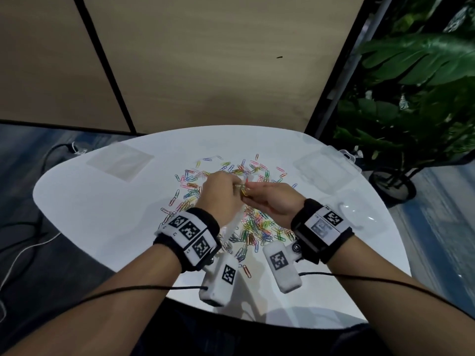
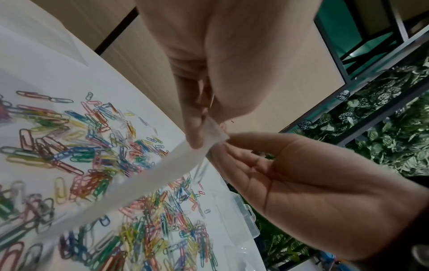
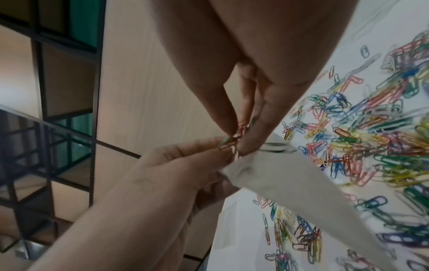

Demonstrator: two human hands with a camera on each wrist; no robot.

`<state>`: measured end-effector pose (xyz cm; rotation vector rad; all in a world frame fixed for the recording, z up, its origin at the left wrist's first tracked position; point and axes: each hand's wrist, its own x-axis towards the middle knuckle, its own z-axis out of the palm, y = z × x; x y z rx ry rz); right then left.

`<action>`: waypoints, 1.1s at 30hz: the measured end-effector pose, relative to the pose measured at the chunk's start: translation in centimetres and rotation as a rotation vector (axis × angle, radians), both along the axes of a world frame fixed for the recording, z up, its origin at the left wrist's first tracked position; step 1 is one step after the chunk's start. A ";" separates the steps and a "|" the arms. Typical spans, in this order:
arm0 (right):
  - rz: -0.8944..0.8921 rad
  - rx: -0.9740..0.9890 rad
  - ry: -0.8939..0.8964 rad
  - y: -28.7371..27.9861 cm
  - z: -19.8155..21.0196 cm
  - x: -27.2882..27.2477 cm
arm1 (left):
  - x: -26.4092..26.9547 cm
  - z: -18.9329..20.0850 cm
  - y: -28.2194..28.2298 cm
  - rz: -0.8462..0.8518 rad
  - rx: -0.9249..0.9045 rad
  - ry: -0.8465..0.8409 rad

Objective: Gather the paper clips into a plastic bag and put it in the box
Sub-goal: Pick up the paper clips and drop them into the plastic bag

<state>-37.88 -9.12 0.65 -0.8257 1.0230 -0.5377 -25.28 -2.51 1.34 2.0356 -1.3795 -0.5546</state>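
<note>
A clear plastic bag point(image 2: 148, 181) was held above the middle of the white tabletop point(image 1: 102, 211), its top edge pinched between the thumb and fingers of the left hand point(image 1: 221, 194). A small bunch of paper clips point(image 3: 234, 137) was gripped by the thumb and fingertips of the right hand point(image 1: 272, 201) right at the bag's mouth, where the 2 hands met and touched. Whether any clips already lay inside the bag could not be told. The remaining coloured paper clips point(image 1: 254, 227) were scattered loosely across the centre of the tabletop, beneath and around both hands, from near the front edge toward the far edge. A clear plastic box point(image 1: 326, 165) was seen near the far right edge of the tabletop, well apart from the hands, with a latch visible on its side in the left wrist view. A 2nd flat clear plastic bag point(image 1: 120, 160) was lying near the far left edge. Marker-covered wristbands point(image 1: 190, 235) were worn on both wrists, and a leafy green plant point(image 1: 411, 98) stood beyond the right edge of the tabletop.
</note>
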 end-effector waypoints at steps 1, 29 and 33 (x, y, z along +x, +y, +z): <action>0.021 -0.012 0.009 0.0 -0.2 -0.1 | -0.3 0.1 0.1 0.005 -0.021 0.005; 0.873 -0.501 1.256 -0.6 -9.4 -9.3 | 4.2 1.3 1.9 -0.062 -0.013 -0.057; 0.852 -0.704 1.177 0.3 -10.8 -7.3 | 4.8 1.6 2.7 -0.068 -0.020 -0.062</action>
